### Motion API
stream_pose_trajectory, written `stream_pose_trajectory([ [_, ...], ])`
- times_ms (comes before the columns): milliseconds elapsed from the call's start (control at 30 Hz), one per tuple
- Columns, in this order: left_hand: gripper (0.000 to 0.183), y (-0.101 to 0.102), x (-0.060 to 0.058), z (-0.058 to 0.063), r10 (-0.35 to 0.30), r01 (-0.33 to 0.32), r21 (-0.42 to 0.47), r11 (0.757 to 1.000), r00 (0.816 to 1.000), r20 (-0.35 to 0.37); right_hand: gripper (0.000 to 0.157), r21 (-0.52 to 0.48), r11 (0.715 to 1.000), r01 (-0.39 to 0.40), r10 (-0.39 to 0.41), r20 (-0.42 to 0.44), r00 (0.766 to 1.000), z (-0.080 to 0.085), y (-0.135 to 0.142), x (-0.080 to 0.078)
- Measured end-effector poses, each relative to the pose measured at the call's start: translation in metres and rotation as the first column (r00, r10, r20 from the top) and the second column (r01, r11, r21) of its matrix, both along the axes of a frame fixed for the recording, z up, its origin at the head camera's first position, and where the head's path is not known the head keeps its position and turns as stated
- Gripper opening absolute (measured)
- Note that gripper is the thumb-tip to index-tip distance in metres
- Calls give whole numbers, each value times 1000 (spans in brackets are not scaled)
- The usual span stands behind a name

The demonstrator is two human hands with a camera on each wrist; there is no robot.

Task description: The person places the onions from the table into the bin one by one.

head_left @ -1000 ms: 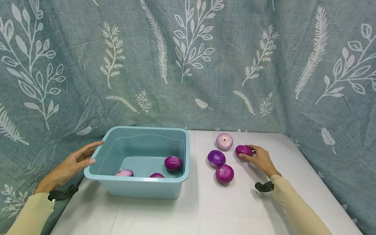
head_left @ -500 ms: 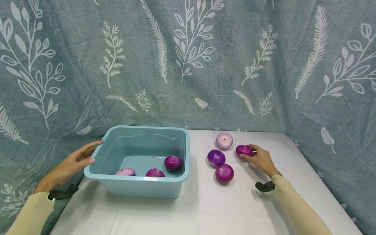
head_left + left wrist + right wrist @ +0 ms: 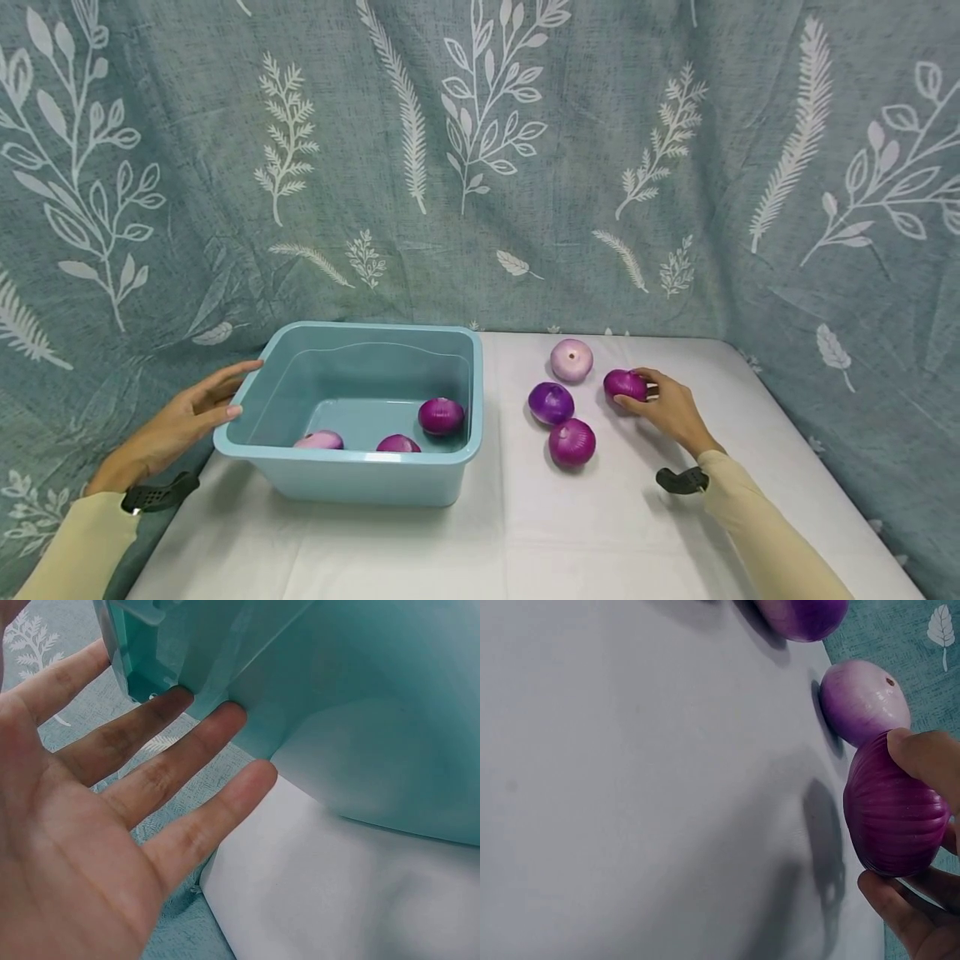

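In the head view my right hand (image 3: 670,408) pinches a dark red onion (image 3: 624,384) between thumb and fingers at the right of the table. The right wrist view shows this onion (image 3: 896,810) with its shadow a little apart from it on the white surface. My left hand (image 3: 176,421) rests at the left rim of a light blue plastic tub (image 3: 360,481). Its fingers (image 3: 202,817) are spread and nearly straight against the tub's outer wall. Inside the tub lie a dark onion (image 3: 441,416), a second onion (image 3: 398,444) and a paler one (image 3: 321,440), the latter two partly hidden by the front rim.
Between tub and right hand sit a pale onion (image 3: 572,360), a violet onion (image 3: 551,403) and a magenta onion (image 3: 572,442), the last two nearly touching. A patterned blue-green cloth (image 3: 450,250) hangs behind the white table (image 3: 600,533).
My right hand and its onion have shifted very slightly right. Inside the tub, the front onion and the pale one have rocked a little. My left hand has stayed at the rim.
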State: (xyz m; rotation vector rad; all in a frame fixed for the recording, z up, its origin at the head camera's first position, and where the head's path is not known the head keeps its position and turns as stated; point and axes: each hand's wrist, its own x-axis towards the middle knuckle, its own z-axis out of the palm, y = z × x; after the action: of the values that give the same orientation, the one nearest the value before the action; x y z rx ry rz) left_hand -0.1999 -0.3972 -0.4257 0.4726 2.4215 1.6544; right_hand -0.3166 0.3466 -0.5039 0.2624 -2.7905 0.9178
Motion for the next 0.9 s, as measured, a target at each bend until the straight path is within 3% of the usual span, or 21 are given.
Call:
stream_pose_trajectory([
  [900,64,1,-1,2,-10,10,11,1000,1000,5,75,-57,997,-57,54,-50,997,34,-32,16],
])
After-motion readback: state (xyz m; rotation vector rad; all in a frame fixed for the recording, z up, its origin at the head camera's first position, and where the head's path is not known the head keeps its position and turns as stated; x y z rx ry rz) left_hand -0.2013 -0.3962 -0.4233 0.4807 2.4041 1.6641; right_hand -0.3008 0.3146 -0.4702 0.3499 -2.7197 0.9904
